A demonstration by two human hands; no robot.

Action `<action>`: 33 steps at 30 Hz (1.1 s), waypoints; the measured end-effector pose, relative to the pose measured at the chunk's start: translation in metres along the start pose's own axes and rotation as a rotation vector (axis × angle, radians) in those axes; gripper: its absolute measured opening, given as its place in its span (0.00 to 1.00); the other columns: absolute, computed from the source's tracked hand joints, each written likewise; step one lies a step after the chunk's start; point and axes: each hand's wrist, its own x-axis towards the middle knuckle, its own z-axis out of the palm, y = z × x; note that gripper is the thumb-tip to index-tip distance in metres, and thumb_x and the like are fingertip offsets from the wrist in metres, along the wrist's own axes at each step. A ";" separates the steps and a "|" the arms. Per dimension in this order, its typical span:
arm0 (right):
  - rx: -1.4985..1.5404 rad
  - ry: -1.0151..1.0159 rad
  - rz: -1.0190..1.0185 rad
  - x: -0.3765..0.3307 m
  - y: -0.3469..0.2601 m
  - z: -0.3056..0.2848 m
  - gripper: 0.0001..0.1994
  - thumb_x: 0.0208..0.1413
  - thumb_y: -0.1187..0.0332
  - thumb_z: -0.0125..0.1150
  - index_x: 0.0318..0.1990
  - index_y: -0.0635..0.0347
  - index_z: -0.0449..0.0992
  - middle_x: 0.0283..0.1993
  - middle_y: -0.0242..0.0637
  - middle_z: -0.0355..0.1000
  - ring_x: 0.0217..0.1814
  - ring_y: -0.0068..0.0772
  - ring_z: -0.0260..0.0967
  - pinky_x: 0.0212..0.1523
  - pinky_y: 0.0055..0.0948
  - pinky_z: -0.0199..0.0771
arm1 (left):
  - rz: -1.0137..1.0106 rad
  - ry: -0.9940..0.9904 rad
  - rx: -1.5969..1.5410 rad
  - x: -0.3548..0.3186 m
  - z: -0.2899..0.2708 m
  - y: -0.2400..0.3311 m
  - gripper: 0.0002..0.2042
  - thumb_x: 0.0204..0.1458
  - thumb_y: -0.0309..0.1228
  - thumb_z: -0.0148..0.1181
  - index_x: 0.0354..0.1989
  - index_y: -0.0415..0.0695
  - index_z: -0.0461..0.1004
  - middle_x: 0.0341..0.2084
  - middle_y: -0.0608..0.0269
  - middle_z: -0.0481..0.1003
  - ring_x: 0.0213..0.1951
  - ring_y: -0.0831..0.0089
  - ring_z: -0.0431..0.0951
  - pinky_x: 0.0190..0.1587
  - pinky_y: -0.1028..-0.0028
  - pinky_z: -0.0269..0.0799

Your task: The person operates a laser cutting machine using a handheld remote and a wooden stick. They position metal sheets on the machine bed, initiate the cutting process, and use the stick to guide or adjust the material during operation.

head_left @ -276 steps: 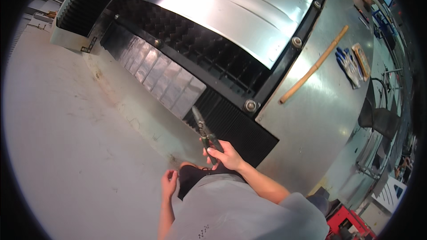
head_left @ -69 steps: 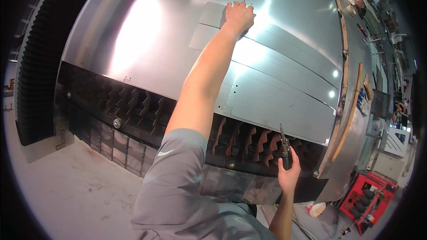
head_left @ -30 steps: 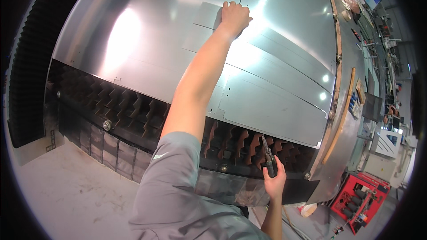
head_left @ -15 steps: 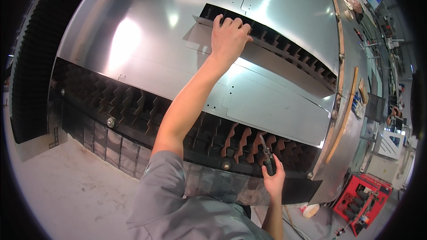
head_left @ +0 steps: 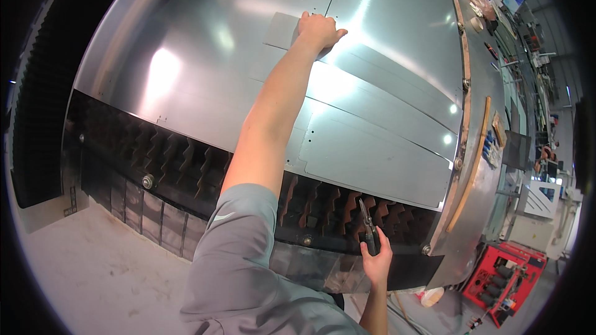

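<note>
Silver metal sheet [head_left: 211,96]: lies over dark toothed slats [head_left: 288,201].
Left hand [head_left: 318,31]: set on the sheet; I can't tell whether its fingers pinch anything.
Right hand [head_left: 377,259]: fingers closed around dark pliers [head_left: 368,224], near the sheet's front edge.

Metal sheet [head_left: 366,142]: brightly lit; glare is burnt to white patches at ten and one o'clock, and two small lamp reflections are caught near three.
Left hand [head_left: 318,32]: evenly lit; a soft grey reflection is thrown on the metal beside it.
Toothed slats [head_left: 202,170]: sunk in shadow at eight to nine o'clock, fine detail lost.
Snips [head_left: 369,226]: dark against dark, their outline weakly separated.
Floor [head_left: 124,260]: dimly, softly lit at eight o'clock.
Wooden stick [head_left: 470,170]: bowed by the fisheye at three o'clock.
Rim: blackened all round, outer background smeared and softened.
</note>
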 end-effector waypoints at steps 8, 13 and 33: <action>0.013 0.019 -0.068 -0.003 0.007 0.003 0.31 0.52 0.75 0.74 0.66 0.59 0.73 0.50 0.46 0.75 0.53 0.48 0.77 0.55 0.40 0.77 | -0.010 -0.055 -0.051 0.004 0.001 -0.001 0.28 0.62 0.61 0.53 0.45 0.48 0.86 0.40 0.57 0.85 0.47 0.61 0.82 0.61 0.57 0.65; 0.011 0.008 -0.097 -0.002 0.011 0.005 0.32 0.51 0.74 0.74 0.66 0.61 0.73 0.51 0.47 0.75 0.54 0.50 0.77 0.56 0.41 0.76 | 0.051 0.129 -0.044 -0.018 -0.016 0.003 0.23 0.58 0.57 0.62 0.37 0.49 0.86 0.37 0.57 0.85 0.46 0.60 0.83 0.56 0.58 0.67; 0.047 -0.040 -0.149 -0.001 0.031 0.013 0.32 0.50 0.73 0.75 0.65 0.62 0.73 0.51 0.48 0.76 0.54 0.52 0.77 0.57 0.41 0.75 | 0.312 0.627 0.014 -0.208 0.033 -0.010 0.10 0.50 0.32 0.70 0.40 0.48 0.79 0.39 0.67 0.76 0.46 0.66 0.77 0.58 0.60 0.66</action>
